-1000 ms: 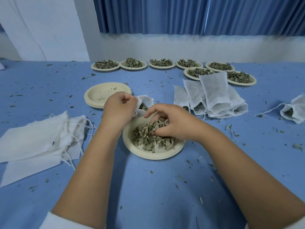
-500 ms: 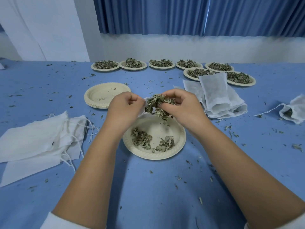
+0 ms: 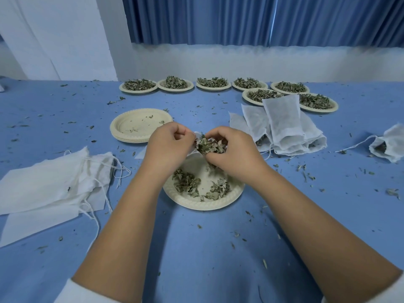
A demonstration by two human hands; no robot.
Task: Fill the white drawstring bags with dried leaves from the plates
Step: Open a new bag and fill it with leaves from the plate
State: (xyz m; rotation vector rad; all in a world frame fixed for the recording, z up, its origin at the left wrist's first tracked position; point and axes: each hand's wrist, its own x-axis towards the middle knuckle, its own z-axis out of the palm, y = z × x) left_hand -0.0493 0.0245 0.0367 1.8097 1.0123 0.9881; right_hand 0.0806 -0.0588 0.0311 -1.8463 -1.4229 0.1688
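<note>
Head view over a blue table [image 3: 196, 248]. The left hand [image 3: 168, 147] has its fingers curled and pinches the rim of a white bag [image 3: 197, 134], holding its mouth toward the right hand [image 3: 236, 154]; most of the bag is hidden behind both hands. The right hand has fingers and thumb curled round a clump of leaves [image 3: 209, 146], held at the bag's mouth, above the far edge of the near plate [image 3: 203, 203]. Whether any of the clump is already inside the bag cannot be told. On the near plate lie two small heaps [image 3: 185, 183] of leaves, one at its left side and one toward the right, with bare centre between. A stack [image 3: 135, 127] of empty plates sits just beyond the left hand, a few leaf bits on top. The far plates [image 3: 175, 84], seven in all, are each heaped with leaves: five in a row along the table's far side, two nearer on the right. The filled bags [image 3: 284, 125] form an overlapping pile right of the hands, its far end hiding part of one far plate's rim. The flat bags [image 3: 43, 184] lie piled at left with loose strings. The lone bag [image 3: 389, 145] lies at the right edge, string trailing left, dark leaves showing in its mouth. Leaf crumbs [image 3: 303, 169] are scattered over the table; a blue curtain [image 3: 262, 18] hangs behind
</note>
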